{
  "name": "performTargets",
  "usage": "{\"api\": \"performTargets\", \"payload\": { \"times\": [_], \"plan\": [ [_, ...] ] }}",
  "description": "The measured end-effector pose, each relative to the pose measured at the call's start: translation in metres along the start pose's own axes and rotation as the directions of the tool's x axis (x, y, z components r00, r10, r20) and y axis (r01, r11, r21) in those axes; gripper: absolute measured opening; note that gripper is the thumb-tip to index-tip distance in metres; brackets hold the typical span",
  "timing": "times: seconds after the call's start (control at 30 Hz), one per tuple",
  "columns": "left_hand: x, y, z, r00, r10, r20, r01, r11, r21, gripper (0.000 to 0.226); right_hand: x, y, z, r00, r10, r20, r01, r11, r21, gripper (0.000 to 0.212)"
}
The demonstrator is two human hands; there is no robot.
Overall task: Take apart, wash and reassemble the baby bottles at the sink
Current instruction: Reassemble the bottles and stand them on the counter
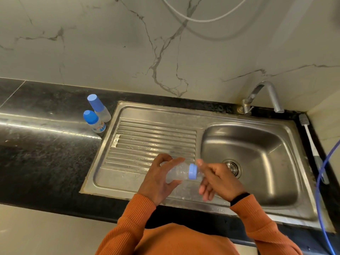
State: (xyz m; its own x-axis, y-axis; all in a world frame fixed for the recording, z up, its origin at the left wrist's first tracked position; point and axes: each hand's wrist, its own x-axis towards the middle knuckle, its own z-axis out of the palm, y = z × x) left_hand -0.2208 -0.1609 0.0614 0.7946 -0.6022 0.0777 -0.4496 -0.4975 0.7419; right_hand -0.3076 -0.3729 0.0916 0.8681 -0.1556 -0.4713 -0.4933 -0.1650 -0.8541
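While orange ribbed sleeves (139, 216) reach in from the lower edge, the two hands meet above the front rim of the stainless steel sink unit (128, 183), holding a small clear plastic baby bottle (177, 172) on its side between them. The left hand (160, 181) curls round the bottle's body, thumb below and fingers over the top. The right hand (215, 178) sits at the neck end, its thumb and forefinger closed on the clear part just past the pale blue screw ring (192, 171); its other fingers hang loosely bent beneath. A black band (239, 198) circles the right wrist. The bottle hangs over the boundary between the ribbed draining board (154, 138) and the rounded steel basin (257, 162), whose round drain strainer (232, 167) shows just behind the right hand.

Along the right edge, a thin blue hose (321, 179) curves down past the sink, and a white-handled brush with a grey head (309, 138) lies on the black stone worktop (46, 153) beside the basin. Farther back on the left, two more baby bottles stand upright on the worktop just beside the draining board's corner: the nearer one with a bright blue cap and printed label (94, 122), the farther one clear with a taller pale blue cap (98, 108); they stand close together, possibly touching. At the back right, a curved metal tap (265, 96) rises over the basin. Behind everything is a white marble-veined wall (110, 43) with a white cable (202, 17) looping across it.
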Motion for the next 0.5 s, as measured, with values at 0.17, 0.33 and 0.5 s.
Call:
{"api": "performTargets", "payload": {
  "times": [0.17, 0.33, 0.5],
  "plan": [
    [-0.001, 0.000, 0.003, 1.000, -0.008, -0.011, 0.007, 0.999, -0.039, 0.072, -0.001, 0.004, -0.007, 0.993, -0.090, -0.079, 0.087, 0.996, -0.035, 0.055],
    [0.001, -0.003, 0.004, 0.996, -0.035, -0.077, 0.034, 0.999, -0.012, 0.071, 0.003, 0.008, 0.010, 0.987, -0.126, -0.104, 0.139, 0.982, 0.126, 0.039],
    [0.001, -0.008, 0.002, 0.998, 0.000, -0.070, 0.006, 0.996, 0.084, 0.074, 0.009, 0.006, 0.013, 0.949, -0.253, -0.188, 0.224, 0.961, -0.163, 0.046]
  ]
}}
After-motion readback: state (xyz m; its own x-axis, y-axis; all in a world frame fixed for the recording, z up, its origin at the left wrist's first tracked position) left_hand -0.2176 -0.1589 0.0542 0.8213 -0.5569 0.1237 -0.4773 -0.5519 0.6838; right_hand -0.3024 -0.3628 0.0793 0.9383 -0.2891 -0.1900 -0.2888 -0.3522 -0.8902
